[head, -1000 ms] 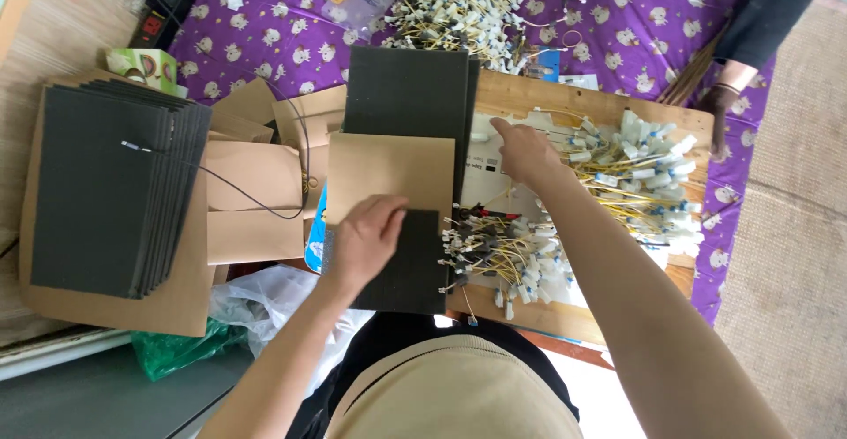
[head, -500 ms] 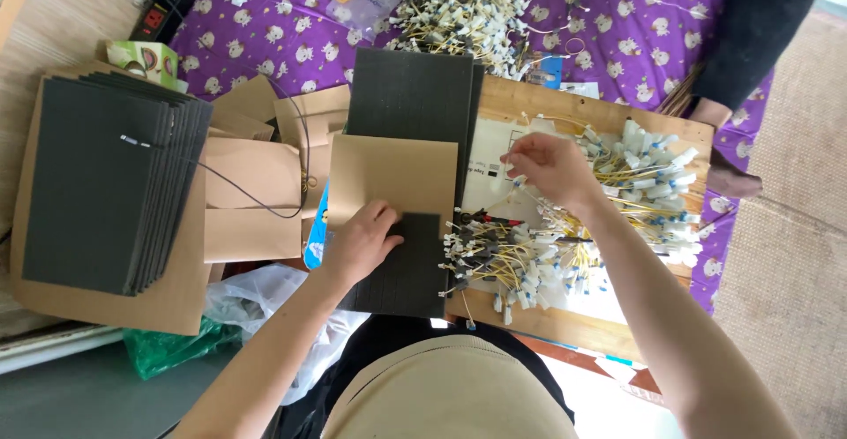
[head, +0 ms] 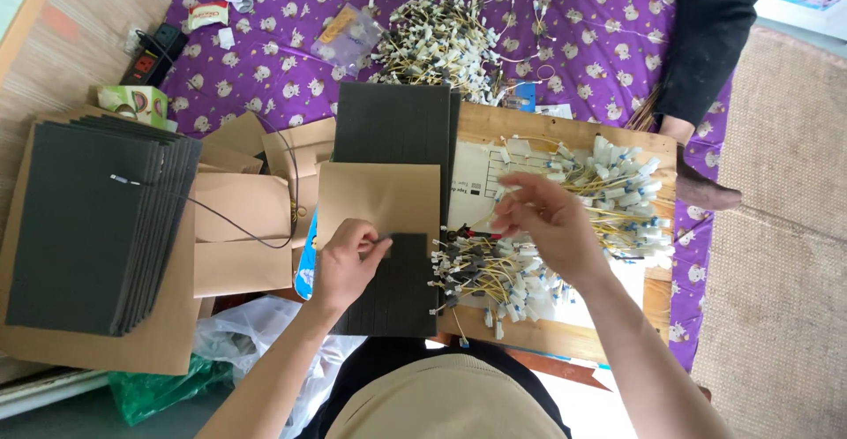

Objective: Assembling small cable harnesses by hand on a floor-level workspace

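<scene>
Hands (both busy) (head: 348,258), wires (head: 481,271), black sheet (head: 397,285)

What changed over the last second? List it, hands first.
The right hand drew back from the far wired connectors toward the person, now raised over the near connector bundle, apparently pinching a thin wire. The left hand stayed pressed on the dark sheet. The stack of dark sheets did not move.
</scene>
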